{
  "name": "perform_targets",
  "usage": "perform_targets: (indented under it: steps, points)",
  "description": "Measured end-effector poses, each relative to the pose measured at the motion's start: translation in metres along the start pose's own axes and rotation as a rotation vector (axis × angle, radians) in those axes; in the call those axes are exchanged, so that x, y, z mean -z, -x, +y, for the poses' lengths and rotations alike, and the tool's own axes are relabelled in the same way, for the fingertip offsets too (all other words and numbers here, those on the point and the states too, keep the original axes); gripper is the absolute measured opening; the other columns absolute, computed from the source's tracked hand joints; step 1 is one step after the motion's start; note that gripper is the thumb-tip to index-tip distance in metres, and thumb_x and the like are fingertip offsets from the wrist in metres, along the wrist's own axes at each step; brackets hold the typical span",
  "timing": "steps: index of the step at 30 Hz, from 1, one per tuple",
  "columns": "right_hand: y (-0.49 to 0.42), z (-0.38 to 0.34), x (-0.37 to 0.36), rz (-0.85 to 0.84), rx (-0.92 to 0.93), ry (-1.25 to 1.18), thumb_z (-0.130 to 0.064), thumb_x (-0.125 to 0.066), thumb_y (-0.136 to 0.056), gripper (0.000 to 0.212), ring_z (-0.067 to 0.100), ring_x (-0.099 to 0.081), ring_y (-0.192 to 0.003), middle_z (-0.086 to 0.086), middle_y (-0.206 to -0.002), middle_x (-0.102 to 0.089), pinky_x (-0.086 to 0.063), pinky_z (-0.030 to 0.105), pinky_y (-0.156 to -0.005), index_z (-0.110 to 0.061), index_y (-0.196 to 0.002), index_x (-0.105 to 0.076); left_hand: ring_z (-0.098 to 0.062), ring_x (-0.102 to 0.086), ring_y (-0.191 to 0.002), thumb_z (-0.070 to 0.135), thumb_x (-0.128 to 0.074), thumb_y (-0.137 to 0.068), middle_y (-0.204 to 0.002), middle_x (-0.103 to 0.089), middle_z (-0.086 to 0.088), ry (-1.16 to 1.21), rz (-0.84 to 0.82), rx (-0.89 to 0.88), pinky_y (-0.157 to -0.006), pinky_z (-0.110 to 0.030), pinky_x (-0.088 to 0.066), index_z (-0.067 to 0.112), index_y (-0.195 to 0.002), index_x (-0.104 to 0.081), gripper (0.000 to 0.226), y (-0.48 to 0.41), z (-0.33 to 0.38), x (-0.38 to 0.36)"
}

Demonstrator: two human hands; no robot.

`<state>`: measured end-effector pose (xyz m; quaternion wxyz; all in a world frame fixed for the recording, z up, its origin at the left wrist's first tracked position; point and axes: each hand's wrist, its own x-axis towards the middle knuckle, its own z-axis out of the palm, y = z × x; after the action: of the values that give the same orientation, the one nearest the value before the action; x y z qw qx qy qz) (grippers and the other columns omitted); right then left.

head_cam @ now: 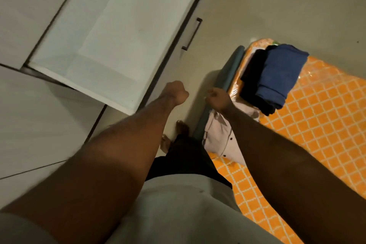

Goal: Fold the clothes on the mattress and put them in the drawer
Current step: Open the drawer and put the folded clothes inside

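Pale smooth floor (257,6), white cabinet fronts (29,16) at the left, dim warm indoor light

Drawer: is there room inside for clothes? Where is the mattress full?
Yes. The open white drawer is bare wall to wall. The orange checked mattress is crowded along its drawer-side edge: folded blue cloth, folded black cloth, pale pink buttoned shirt. Beyond them it is bare.
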<state>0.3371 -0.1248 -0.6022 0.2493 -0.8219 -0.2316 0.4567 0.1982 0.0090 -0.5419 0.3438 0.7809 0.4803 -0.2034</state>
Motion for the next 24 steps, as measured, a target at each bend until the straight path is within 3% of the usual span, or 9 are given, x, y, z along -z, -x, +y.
perform_targets:
  steps: [4,8,11,14,16,20,22,24]
  points:
    - [0.023,0.062,0.013,0.166,-0.161,-0.332,-0.024,-0.071,-0.083,0.033,0.03,-0.069,-0.102,0.007,-0.109,-0.072,-0.058,0.046,-0.094,-0.018,-0.115,-0.073,-0.031,-0.07,-0.101,0.035,-0.067,-0.094,-0.113,-0.071,-0.014,0.058,-0.283,-0.009,-0.085,-0.038,-0.056,0.003,-0.114,-0.07,0.038,-0.004,0.028,-0.061]
    - [0.038,0.113,0.021,0.238,-0.222,-0.656,-0.012,-0.065,-0.094,0.009,0.023,-0.063,-0.08,0.012,-0.092,-0.068,-0.049,0.034,-0.063,-0.015,-0.098,-0.072,-0.033,-0.064,-0.113,0.037,-0.069,-0.093,-0.126,-0.065,-0.014,0.02,-0.341,0.018,-0.09,-0.037,-0.053,0.004,-0.124,-0.066,0.044,-0.008,0.035,-0.13]
    - [0.047,0.148,0.025,0.38,-0.265,-0.788,-0.014,-0.062,-0.094,0.016,0.02,-0.061,-0.065,0.01,-0.078,-0.067,-0.045,0.031,-0.059,-0.016,-0.082,-0.072,-0.035,-0.064,-0.11,0.041,-0.079,-0.082,-0.122,-0.067,-0.015,0.098,-0.362,0.133,-0.092,-0.042,-0.055,0.008,-0.122,-0.065,0.053,-0.016,0.028,-0.175]
    - [0.058,0.185,0.02,0.597,-0.326,-0.697,-0.021,-0.065,-0.092,0.009,0.029,-0.072,-0.081,0.006,-0.088,-0.074,-0.058,0.04,-0.071,-0.016,-0.09,-0.073,-0.033,-0.062,-0.109,0.05,-0.083,-0.065,-0.123,-0.065,-0.008,0.202,-0.368,0.222,-0.097,-0.049,-0.051,0.016,-0.121,-0.06,0.069,-0.034,0.013,-0.217]
    - [0.065,0.207,0.015,0.677,-0.356,-0.553,-0.028,-0.073,-0.088,0.019,0.027,-0.07,-0.095,0.002,-0.102,-0.073,-0.059,0.048,-0.088,-0.017,-0.104,-0.07,-0.031,-0.06,-0.113,0.04,-0.084,-0.067,-0.129,-0.062,-0.006,0.331,-0.391,0.251,-0.099,-0.047,-0.051,0.014,-0.131,-0.056,0.075,-0.033,0.017,-0.223]
    - [0.064,0.229,0.009,0.473,-0.526,-0.594,-0.036,-0.087,-0.08,0.073,0.028,-0.057,-0.116,0.004,-0.13,-0.055,-0.053,0.047,-0.095,-0.016,-0.14,-0.051,-0.029,-0.062,-0.114,0.032,-0.085,-0.066,-0.13,-0.064,-0.008,0.482,-0.429,0.281,-0.101,-0.046,-0.052,0.01,-0.136,-0.056,0.079,-0.038,0.02,-0.233]
    - [0.06,0.236,0.003,0.374,-0.548,-0.697,-0.029,-0.089,-0.079,0.078,0.029,-0.057,-0.115,0.003,-0.13,-0.057,-0.049,0.042,-0.09,-0.012,-0.142,-0.047,-0.028,-0.062,-0.113,0.039,-0.085,-0.061,-0.132,-0.064,-0.009,0.48,-0.446,0.299,-0.102,-0.043,-0.052,0.013,-0.135,-0.056,0.083,-0.035,0.024,-0.233]
    - [0.058,0.24,-0.004,0.343,-0.521,-0.73,-0.027,-0.09,-0.077,0.071,0.029,-0.062,-0.112,0.004,-0.127,-0.064,-0.049,0.039,-0.086,-0.012,-0.135,-0.053,-0.029,-0.057,-0.121,0.034,-0.085,-0.076,-0.139,-0.058,-0.01,0.481,-0.439,0.295,-0.102,-0.034,-0.046,0.012,-0.139,-0.052,0.074,-0.026,0.03,-0.225]
